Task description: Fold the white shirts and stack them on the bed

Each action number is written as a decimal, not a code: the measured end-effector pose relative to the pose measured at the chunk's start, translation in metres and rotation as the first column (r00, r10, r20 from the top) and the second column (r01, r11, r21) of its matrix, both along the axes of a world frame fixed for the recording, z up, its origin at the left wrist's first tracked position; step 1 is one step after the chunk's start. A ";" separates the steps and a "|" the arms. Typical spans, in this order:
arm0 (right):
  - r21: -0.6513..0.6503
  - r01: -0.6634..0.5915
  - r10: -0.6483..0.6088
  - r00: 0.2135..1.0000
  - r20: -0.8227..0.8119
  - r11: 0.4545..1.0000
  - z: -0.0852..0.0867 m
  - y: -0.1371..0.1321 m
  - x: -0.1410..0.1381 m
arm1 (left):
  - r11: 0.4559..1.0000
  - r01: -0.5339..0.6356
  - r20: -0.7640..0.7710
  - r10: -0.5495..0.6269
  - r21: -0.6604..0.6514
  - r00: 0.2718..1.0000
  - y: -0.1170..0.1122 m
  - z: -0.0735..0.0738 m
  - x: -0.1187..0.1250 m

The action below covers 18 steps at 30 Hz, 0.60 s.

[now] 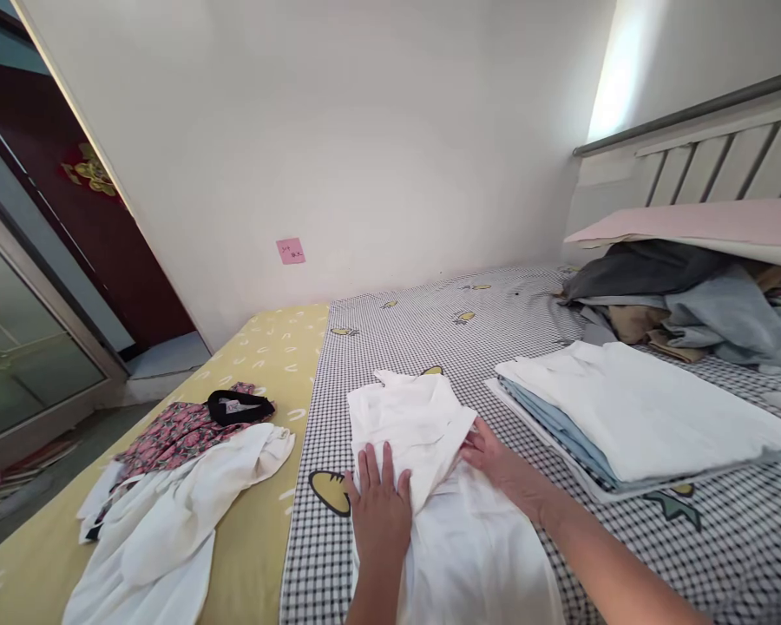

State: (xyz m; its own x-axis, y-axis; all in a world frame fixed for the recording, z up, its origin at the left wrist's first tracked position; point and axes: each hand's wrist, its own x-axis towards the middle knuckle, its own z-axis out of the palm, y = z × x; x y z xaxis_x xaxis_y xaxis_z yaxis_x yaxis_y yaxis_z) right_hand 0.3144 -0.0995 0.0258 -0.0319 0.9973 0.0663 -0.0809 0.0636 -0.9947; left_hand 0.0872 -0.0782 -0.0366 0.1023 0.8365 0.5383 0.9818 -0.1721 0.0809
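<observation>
A white shirt [488, 555] lies partly folded on the checked bedsheet, its upper part turned over on itself. My left hand [382, 503] rests flat on the folded part, fingers spread. At the right side of the shirt, my right hand [491, 456] has its fingers closed on the edge of a folded flap; some fingertips are hidden by the cloth. To the right lies a stack of folded clothes [651, 408], white on top with blue layers beneath.
On the yellow sheet [247, 555] at left lie crumpled white clothing [162, 538] and a pink patterned garment [169, 434] with a black band. A clothes pile [709, 304] sits under a pink board [703, 221] by the slatted headboard [722, 161]. A wall [364, 130] bounds the bed's far side.
</observation>
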 end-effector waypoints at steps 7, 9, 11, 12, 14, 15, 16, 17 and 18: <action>-0.228 0.377 -0.396 0.917 -0.042 0.898 -0.004 0.027 0.006 | 1.000 -0.013 0.067 0.013 0.001 0.998 -0.006 0.011 0.000; -0.149 0.415 -0.423 0.906 -0.025 0.897 0.000 0.036 0.001 | 1.000 -0.020 0.142 0.017 0.019 0.990 -0.007 0.015 -0.002; -0.072 0.419 -0.421 0.906 -0.030 0.905 0.008 0.047 -0.005 | 0.999 -0.022 0.216 0.014 0.032 0.976 -0.008 0.018 -0.005; -0.036 0.425 -0.426 0.904 -0.032 0.905 0.013 0.053 -0.008 | 0.999 -0.019 0.245 0.009 0.035 0.969 -0.008 0.019 -0.007; 0.021 0.446 -0.445 0.895 -0.027 0.895 0.023 0.066 -0.011 | 0.999 -0.011 0.284 0.001 0.032 0.959 -0.008 0.020 -0.009; 0.037 0.462 -0.462 0.887 -0.016 0.886 0.026 0.073 -0.010 | 1.000 -0.008 0.294 -0.001 0.030 0.956 -0.008 0.020 -0.009; 0.042 0.483 -0.484 0.875 0.003 0.874 0.028 0.079 -0.008 | 1.000 -0.004 0.299 -0.004 0.027 0.954 -0.008 0.021 -0.010; 0.036 0.512 -0.513 0.858 0.031 0.858 0.028 0.084 -0.004 | 1.000 0.000 0.300 -0.007 0.024 0.954 -0.008 0.021 -0.010; 0.022 0.547 -0.547 0.835 0.066 0.837 0.027 0.088 0.000 | 1.000 0.003 0.300 -0.009 0.021 0.954 -0.009 0.021 -0.009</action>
